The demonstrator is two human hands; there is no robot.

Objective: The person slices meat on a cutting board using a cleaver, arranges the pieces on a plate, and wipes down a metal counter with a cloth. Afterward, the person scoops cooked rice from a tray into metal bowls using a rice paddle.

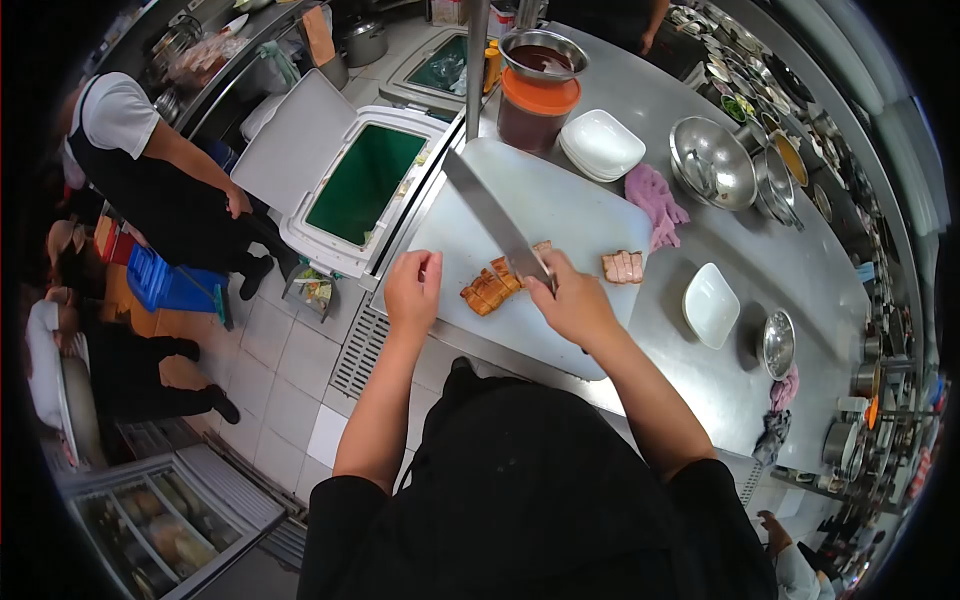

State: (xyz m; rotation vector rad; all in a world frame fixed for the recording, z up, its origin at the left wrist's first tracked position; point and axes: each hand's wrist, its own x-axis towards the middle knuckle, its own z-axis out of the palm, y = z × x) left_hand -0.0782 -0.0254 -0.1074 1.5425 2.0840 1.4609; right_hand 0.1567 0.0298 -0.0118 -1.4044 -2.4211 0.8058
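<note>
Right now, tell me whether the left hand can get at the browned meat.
Probably yes: the left hand looks empty, with only bare board between it and the browned meat, though the knife in the right hand is close by.

One left hand (411,295), one right hand (577,308), one knife (488,207), one cutting board (565,215). Two groups of sliced meat (489,289): one left, one right. White dishes (604,143): one stack far, one single dish (711,306) nearer, at right. Two pink cloths (655,205) at right. One tub (527,122), far.
</note>
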